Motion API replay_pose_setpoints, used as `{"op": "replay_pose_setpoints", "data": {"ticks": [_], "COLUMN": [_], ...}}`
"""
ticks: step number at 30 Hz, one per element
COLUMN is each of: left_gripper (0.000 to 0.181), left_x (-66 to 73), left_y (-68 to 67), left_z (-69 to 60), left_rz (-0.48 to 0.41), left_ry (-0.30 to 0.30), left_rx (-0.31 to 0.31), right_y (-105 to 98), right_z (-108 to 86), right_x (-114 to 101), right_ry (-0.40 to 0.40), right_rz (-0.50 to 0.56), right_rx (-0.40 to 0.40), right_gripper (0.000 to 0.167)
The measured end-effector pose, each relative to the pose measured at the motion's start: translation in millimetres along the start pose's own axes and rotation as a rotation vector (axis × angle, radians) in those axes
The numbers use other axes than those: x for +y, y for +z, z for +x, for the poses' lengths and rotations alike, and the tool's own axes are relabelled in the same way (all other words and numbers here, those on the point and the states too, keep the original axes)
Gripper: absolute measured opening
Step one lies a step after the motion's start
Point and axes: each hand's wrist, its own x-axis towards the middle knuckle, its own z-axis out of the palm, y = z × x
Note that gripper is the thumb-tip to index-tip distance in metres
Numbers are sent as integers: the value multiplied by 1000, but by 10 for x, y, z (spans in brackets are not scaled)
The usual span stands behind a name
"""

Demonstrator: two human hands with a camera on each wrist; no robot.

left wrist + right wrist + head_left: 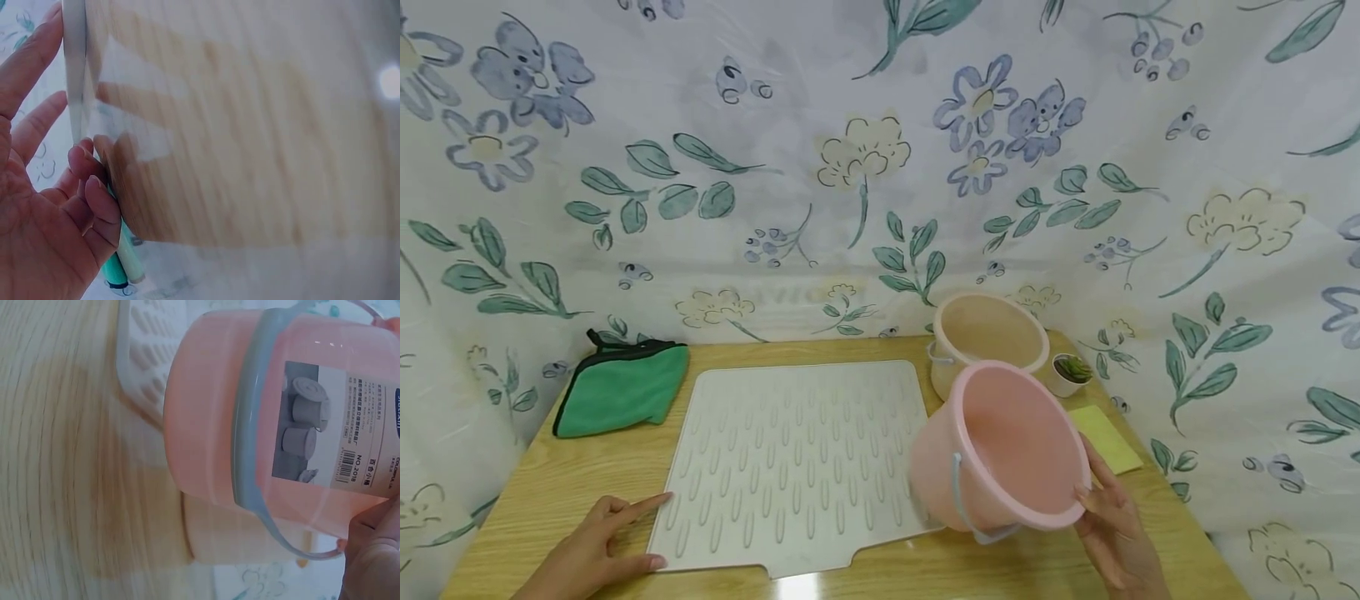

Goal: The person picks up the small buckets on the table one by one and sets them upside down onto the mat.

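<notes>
The right hand (1116,525) pinches the tipped pink bucket (1000,454) by its rim (1047,518) near the white tray (797,458) on the tabletop (505,517), the left hand (591,546) touches the tray with thumb and pointer finger apart, and only the right wrist view shows the bucket's label (359,428).

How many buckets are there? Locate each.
2: a pink bucket, tilted, its rim held by the right hand; a cream bucket stands behind it, beside the potted plant.
</notes>
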Motion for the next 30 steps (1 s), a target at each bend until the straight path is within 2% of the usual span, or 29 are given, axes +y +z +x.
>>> {"op": "replay_pose_setpoints", "data": {"ticks": [7, 17, 20, 24, 30], "left_gripper": [85, 83, 84, 85, 85], "left_x": [13, 27, 41, 41, 20], "left_y": [-4, 5, 11, 10, 9], "left_z": [-9, -51, -55, -56, -75], "left_rz": [23, 19, 7, -16, -50], "left_ry": [34, 81, 75, 39, 45], "left_rx": [26, 66, 61, 41, 43], "right_y": [25, 15, 37, 53, 110], "right_z": [88, 259, 312, 378, 476], "right_x": [124, 337, 390, 481, 608], "right_ry": [-19, -27, -32, -30, -28], "right_rz": [8, 107, 118, 111, 108], "right_rx": [-11, -78, -94, -101, -93], "right_gripper": [63, 63, 62, 60, 60]}}
